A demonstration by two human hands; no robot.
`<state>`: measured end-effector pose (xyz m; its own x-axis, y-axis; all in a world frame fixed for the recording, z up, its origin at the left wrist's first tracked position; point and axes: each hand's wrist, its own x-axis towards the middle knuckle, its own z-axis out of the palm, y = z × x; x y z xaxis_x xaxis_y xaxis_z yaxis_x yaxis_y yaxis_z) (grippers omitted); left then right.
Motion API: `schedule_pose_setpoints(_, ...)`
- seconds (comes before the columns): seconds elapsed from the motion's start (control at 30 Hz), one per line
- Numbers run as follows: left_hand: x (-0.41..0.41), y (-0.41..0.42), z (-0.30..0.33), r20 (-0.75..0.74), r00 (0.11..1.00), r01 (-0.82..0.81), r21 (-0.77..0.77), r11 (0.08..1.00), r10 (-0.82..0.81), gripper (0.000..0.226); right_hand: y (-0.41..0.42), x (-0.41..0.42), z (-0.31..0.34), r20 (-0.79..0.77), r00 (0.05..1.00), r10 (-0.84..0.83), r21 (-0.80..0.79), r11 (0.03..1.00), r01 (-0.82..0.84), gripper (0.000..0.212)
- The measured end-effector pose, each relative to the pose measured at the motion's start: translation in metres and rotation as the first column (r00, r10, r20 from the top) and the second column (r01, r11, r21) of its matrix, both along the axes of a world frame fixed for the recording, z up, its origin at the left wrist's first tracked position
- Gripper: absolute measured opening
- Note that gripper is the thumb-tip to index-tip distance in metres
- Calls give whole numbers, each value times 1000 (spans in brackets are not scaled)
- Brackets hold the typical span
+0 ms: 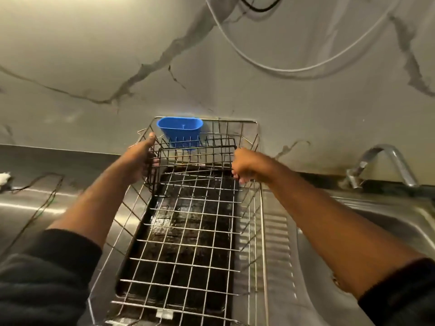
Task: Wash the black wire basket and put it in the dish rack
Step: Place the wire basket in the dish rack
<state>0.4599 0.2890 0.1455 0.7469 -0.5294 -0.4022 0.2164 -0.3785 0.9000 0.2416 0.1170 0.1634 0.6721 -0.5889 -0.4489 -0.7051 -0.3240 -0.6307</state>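
Note:
The black wire basket [200, 151] sits inside the far end of the silver wire dish rack [262, 231], tilted slightly. My left hand [141, 161] grips the basket's left side, thumb up over its rim. At the basket's right side my right hand [247, 165] is closed around the wires. Both forearms reach forward over the rack. A dark wet tray [188, 231] lies under the rack's grid.
A blue plastic cup holder [180, 131] hangs at the rack's far end against the marbled wall. A steel tap [386, 158] and sink basin [400, 222] are to the right. Thin cables [40, 203] trail over the steel counter on the left.

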Motion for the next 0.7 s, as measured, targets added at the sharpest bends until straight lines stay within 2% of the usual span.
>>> schedule_pose_setpoints(0.07,3,-7,-9,7,999,34,24,999,-35,69,0,3,-2,-65,998,17,-2,1000,-17,44)
schedule_pose_setpoints(0.2,14,-15,-31,-13,995,104,82,991,-104,74,-4,11,-12,-96,995,7,-11,1000,-8,52)
schedule_pose_setpoints(0.33,17,-19,-46,-22,991,137,148,979,-135,74,-7,19,-28,-176,984,12,-110,993,-32,54)
schedule_pose_setpoints(0.57,14,-21,-51,-6,988,153,167,974,-155,73,-2,23,-41,-279,955,100,-105,985,-134,74)
schedule_pose_setpoints(0.7,13,-18,-53,-13,985,173,142,975,-173,77,-3,23,-41,-303,946,119,-116,980,-160,72)
